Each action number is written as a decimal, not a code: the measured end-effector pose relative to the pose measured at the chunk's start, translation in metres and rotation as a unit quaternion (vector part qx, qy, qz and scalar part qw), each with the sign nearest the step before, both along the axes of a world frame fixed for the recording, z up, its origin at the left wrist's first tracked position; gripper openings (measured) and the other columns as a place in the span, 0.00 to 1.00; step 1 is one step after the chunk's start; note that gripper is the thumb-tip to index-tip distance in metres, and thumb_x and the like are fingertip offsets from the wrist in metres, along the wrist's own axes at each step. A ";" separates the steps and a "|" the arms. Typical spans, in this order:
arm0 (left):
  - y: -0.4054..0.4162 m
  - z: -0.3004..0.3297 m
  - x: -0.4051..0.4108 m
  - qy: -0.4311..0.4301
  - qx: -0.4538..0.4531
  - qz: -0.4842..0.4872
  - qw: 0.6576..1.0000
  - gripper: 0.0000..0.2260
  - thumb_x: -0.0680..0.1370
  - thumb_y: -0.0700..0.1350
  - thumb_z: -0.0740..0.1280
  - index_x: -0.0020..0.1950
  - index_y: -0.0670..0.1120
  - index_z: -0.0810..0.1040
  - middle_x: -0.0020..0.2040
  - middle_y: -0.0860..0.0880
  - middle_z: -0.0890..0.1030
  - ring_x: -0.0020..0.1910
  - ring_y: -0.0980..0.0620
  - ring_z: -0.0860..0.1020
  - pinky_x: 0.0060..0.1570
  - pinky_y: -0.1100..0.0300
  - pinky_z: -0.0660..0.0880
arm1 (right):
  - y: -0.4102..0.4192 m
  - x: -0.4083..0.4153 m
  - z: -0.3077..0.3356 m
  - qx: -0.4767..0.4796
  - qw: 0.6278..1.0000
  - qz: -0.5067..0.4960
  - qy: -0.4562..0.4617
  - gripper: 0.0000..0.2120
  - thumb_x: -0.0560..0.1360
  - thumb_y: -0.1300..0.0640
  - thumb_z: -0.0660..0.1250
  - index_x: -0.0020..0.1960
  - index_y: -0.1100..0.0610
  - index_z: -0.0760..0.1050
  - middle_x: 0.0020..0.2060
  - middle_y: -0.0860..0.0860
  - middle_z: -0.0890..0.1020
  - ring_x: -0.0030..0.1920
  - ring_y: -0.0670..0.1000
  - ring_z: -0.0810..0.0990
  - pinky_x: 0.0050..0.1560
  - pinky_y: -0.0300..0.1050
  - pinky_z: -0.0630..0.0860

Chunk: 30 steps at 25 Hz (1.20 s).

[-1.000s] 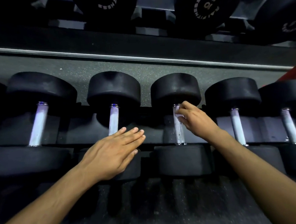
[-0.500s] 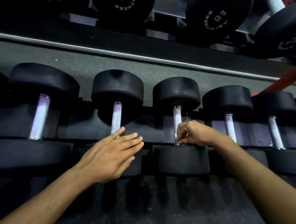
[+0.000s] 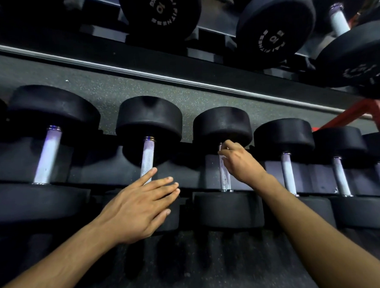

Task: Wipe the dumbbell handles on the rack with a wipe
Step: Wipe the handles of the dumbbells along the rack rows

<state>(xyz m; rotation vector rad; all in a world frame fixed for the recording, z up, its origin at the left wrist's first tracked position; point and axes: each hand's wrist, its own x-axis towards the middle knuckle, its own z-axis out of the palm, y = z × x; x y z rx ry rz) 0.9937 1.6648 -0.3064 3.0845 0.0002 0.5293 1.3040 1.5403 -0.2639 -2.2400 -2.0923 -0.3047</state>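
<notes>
Matte black heads [image 3: 149, 117] are seen on every dumbbell, pale silvery handles [image 3: 147, 160] are given a faint purple tint and a knurled texture, white lettering [image 3: 271, 41] is printed on the upper-shelf weights, the mat [image 3: 120, 90] behind is speckled grey, and a red frame [image 3: 359, 113] is glimpsed at right.

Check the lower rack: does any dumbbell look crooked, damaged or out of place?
Nothing stands out. The dumbbells sit evenly in their cradles. The right hand grips one handle; the left hand lies flat on a neighbouring dumbbell.
</notes>
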 end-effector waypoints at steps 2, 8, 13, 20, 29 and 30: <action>0.000 -0.001 0.000 -0.006 -0.002 -0.002 1.000 0.22 0.82 0.54 0.57 0.71 0.47 0.76 0.71 0.51 0.77 0.74 0.52 0.70 0.76 0.45 0.56 | -0.005 -0.002 0.001 -0.083 0.995 0.004 0.055 0.03 0.71 0.67 0.69 0.42 0.62 0.80 0.44 0.56 0.78 0.42 0.56 0.78 0.43 0.47 0.76; 0.001 -0.001 0.000 -0.013 -0.012 -0.005 1.000 0.22 0.81 0.54 0.58 0.71 0.47 0.77 0.70 0.52 0.77 0.73 0.53 0.70 0.75 0.45 0.58 | -0.014 -0.006 0.002 -0.301 0.928 -0.077 0.207 0.07 0.70 0.60 0.73 0.47 0.53 0.84 0.44 0.42 0.77 0.44 0.42 0.77 0.49 0.41 0.76; 0.002 -0.002 0.000 -0.028 -0.019 -0.002 0.999 0.22 0.81 0.55 0.60 0.70 0.48 0.78 0.69 0.52 0.78 0.73 0.53 0.71 0.76 0.46 0.58 | -0.028 -0.008 -0.004 -0.106 0.944 -0.166 0.266 0.09 0.68 0.62 0.74 0.46 0.52 0.82 0.44 0.45 0.77 0.40 0.45 0.78 0.46 0.38 0.76; 0.001 -0.002 0.000 -0.029 -0.029 -0.001 0.999 0.21 0.80 0.55 0.60 0.70 0.48 0.78 0.69 0.52 0.78 0.73 0.54 0.71 0.76 0.48 0.58 | -0.014 0.001 -0.013 0.181 0.693 -0.362 0.597 0.08 0.74 0.72 0.68 0.51 0.65 0.79 0.40 0.56 0.82 0.38 0.48 0.81 0.40 0.38 0.82; 0.006 0.004 -0.006 0.024 0.010 -0.028 0.999 0.26 0.81 0.60 0.59 0.74 0.47 0.74 0.73 0.50 0.74 0.74 0.53 0.70 0.74 0.49 0.57 | -0.002 0.004 -0.012 0.131 0.708 -0.375 0.584 0.06 0.76 0.71 0.65 0.46 0.62 0.77 0.37 0.54 0.81 0.35 0.48 0.79 0.39 0.40 0.81; 0.005 0.004 -0.006 0.024 0.009 -0.027 0.999 0.26 0.81 0.60 0.59 0.74 0.47 0.74 0.73 0.50 0.74 0.74 0.53 0.70 0.74 0.50 0.57 | -0.006 0.003 -0.012 0.102 0.697 -0.380 0.599 0.06 0.76 0.72 0.64 0.46 0.63 0.76 0.36 0.56 0.80 0.34 0.48 0.79 0.36 0.40 0.81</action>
